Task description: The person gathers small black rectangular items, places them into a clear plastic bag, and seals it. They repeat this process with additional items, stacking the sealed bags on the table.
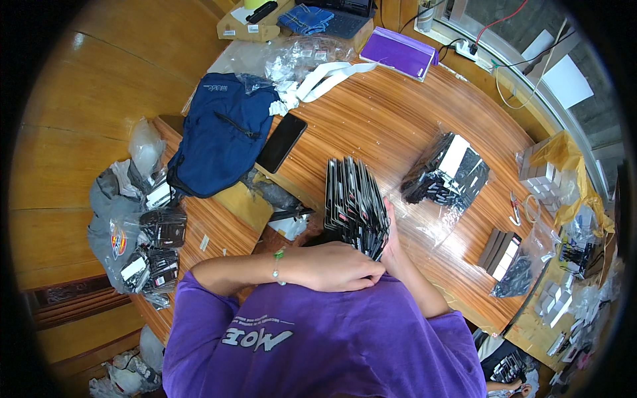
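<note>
A thick stack of thin, flat black pieces with pale edges (348,196) stands on edge close to my chest. My left hand (335,265) lies across its near end, with the fingers curled over that side. Along the stack's right side my right hand (391,232) presses, its fingers partly hidden behind the pieces. Between them the two hands hold the stack together. What exact kind of pieces these are I cannot make out. To the right sits a clear plastic bag (446,172) full of similar black pieces, apart from my hands.
A dark blue bag (222,136) and a black phone (281,142) lie left of centre. Bagged black pieces (159,229) crowd the left edge. Brown boxes (499,252), pliers (515,207) and more bags are at right. A purple pouch (399,53) lies at the back.
</note>
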Available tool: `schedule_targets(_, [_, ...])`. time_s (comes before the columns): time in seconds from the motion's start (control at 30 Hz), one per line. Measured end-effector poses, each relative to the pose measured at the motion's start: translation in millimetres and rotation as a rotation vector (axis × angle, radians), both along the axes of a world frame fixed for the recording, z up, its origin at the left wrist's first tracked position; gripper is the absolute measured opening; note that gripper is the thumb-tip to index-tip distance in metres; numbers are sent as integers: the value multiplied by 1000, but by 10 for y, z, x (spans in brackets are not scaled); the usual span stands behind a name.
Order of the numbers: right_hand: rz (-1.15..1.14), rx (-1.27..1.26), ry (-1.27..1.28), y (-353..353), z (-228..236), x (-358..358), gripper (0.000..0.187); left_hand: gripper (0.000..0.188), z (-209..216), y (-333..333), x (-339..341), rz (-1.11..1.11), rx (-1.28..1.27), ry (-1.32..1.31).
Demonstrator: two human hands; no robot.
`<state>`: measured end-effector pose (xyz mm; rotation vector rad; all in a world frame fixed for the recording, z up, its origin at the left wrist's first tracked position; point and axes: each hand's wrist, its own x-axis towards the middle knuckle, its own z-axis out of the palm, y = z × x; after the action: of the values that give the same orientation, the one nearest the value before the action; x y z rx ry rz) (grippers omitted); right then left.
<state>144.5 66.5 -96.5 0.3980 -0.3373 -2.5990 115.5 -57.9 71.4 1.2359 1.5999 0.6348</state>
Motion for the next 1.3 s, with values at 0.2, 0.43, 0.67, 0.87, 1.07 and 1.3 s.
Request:
schedule_targets(0.2, [-203,318,49,-21,267,-310,80,36,178,-345,2,14,33,27])
schedule_targets(0.43, [-294,252,213,146,353,-649,65,36,330,-708,-74,171,21,15])
schedule_targets(0.67, [-339,482,210,344,376,-742,64,44,468,-937,-745,370,350,332])
schedule_targets(0.87, [-223,554,153,87,710,-483,57,67,-155,-260,-890,1085,630,-424])
schedule_targets(1.07, [-396,743,152,150,715,-144,58,67,-270,-17,-760,890,574,-362])
schedule_targets(1.3, [-494,508,61,183,576,246,55,77,-439,133,-671,605,490,-207])
